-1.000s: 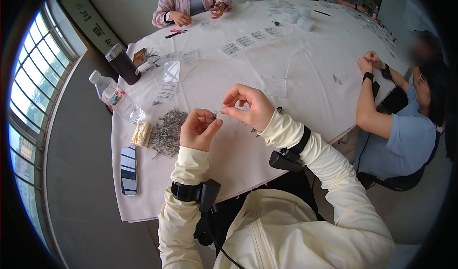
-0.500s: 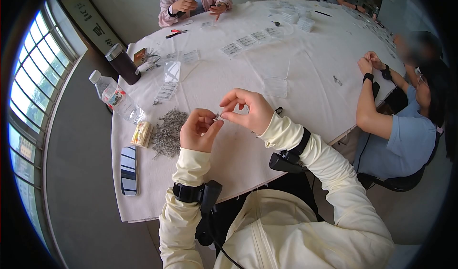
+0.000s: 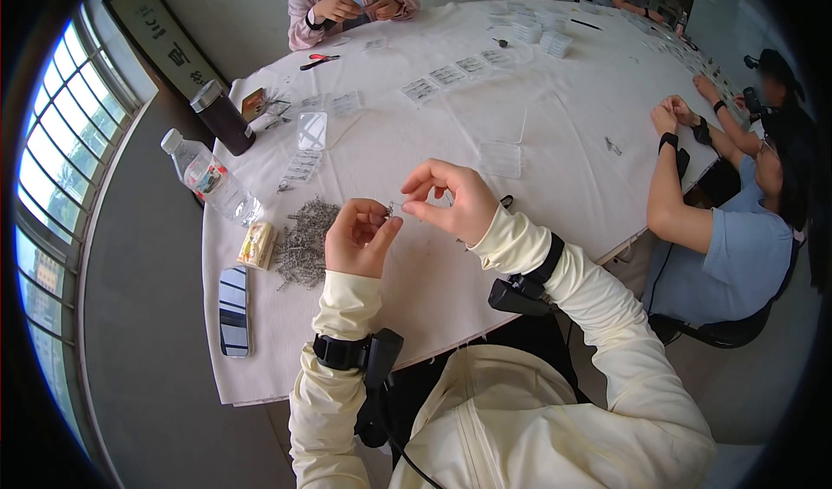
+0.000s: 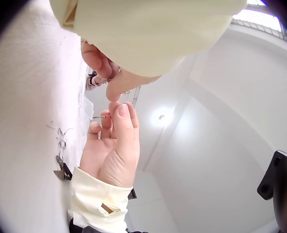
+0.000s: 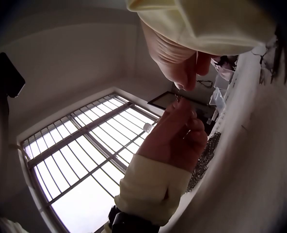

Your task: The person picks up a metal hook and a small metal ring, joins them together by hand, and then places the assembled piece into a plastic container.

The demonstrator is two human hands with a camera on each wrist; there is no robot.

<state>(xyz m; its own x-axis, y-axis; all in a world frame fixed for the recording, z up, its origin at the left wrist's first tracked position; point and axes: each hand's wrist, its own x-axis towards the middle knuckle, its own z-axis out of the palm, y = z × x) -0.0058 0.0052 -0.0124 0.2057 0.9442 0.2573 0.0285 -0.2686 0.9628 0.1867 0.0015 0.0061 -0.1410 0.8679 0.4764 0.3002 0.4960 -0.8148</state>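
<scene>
Above the pale tablecloth, the left hand pinches a small silvery metal piece between thumb and curled fingers. Facing it, the right hand pinches at the same spot with thumb and index finger, its fingertips nearly meeting the left ones. A thin metal bit shows beside the right hand in the left wrist view. In the right wrist view a tiny piece sticks up from the fingertips of the left hand. The piece's exact shape is too small to tell. A heap of small metal pieces lies left of the left hand.
Left of the heap are a tissue pack, a phone, a water bottle and a dark flask. Beyond the hands lie clear plastic trays and red-handled pliers. Other people sit around the table.
The right hand has shifted slightly down and left since the first frame, while the left hand stays nearly in place. Across the table, the person in pink has raised both hands.
</scene>
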